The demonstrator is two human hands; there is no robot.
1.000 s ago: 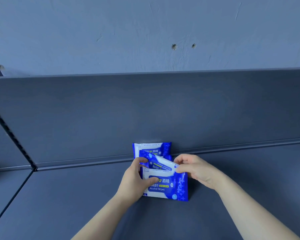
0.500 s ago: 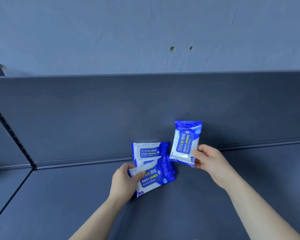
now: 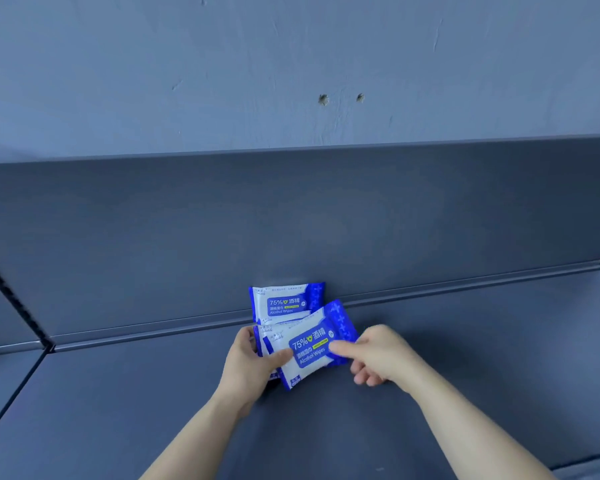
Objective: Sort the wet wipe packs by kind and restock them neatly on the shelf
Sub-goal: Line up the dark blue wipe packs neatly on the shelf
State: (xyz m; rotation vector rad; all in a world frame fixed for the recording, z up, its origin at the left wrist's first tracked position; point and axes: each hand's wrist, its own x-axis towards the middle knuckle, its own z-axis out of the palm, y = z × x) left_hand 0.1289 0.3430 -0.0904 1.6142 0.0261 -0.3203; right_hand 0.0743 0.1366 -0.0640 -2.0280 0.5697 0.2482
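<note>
Three blue-and-white alcohol wipe packs are in view, all bearing the same label. One, the standing pack (image 3: 284, 303), is upright against the back panel (image 3: 430, 220) at the rear edge of the shelf (image 3: 482, 358), about mid-width. Just in front of it two packs overlap, tilted: the top pack (image 3: 312, 346) lies over the under pack (image 3: 269, 341). The left hand (image 3: 250, 368) clamps both at their left ends, with its thumb on the top pack. The right hand (image 3: 378, 358) pinches the top pack's right end, thumb on its label. Two small holes (image 3: 323, 99) mark the wall (image 3: 187, 64).
</note>
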